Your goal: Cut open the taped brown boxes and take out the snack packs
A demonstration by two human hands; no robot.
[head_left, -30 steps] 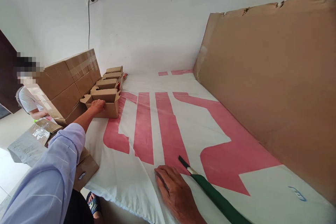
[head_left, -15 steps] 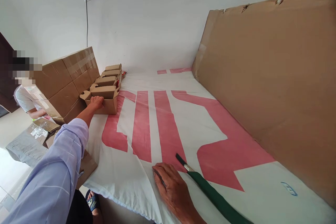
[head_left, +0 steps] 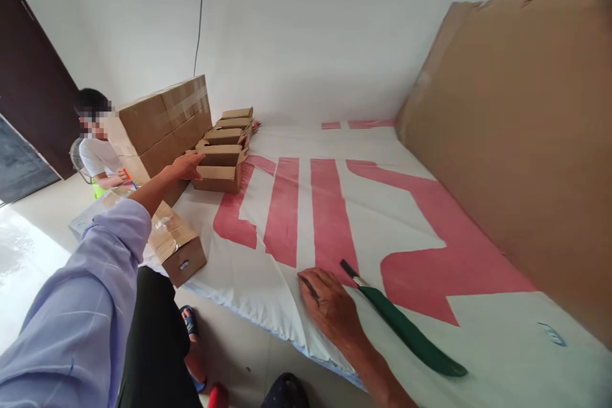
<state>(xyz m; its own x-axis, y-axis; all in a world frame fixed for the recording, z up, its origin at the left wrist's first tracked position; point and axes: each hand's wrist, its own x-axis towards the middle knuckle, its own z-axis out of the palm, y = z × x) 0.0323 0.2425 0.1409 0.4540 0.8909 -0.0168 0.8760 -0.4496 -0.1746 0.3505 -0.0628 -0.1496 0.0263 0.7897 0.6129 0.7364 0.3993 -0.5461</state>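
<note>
left arm in loose pale lavender long sleeve with faint thin check lines, cuff bunched at wrist, left hand bare, right hand and forearm bare, no sleeve visible, dark trousers, blue sandal

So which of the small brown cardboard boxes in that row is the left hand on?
The nearest small brown cardboard box; the left hand touches its left end.

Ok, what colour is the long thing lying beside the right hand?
Dark green, with a pale band and a black tip; the long thing shows in the head view, beside the right hand.
</note>
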